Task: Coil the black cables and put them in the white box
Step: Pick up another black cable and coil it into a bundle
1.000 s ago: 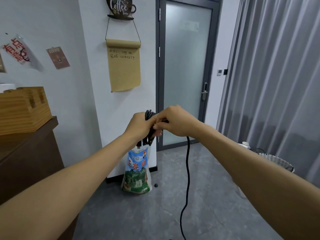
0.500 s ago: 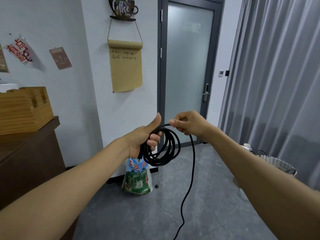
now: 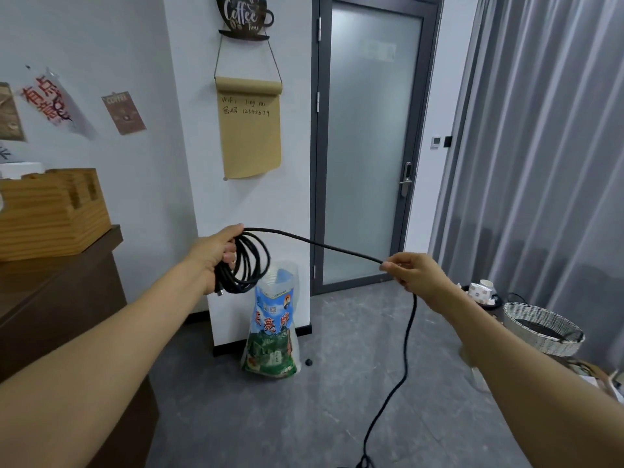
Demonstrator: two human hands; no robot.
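Two hands on black cable (image 3: 324, 246) — left hand (image 3: 216, 253) gripping coils, right hand (image 3: 410, 270) pinching strand (taut).

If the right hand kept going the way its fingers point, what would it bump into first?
Probably the left hand and the coil of black cable it grips. The right hand points leftward along the stretched cable; nothing else seems between them, though depth is unclear.

Two bare forearms reaching in from the lower corners, no sleeves in view. No watch, ring or glove on left hand (image 3: 216, 251) or right hand (image 3: 417, 273). Short, unpainted nails on the right hand's fingers (image 3: 388, 266).
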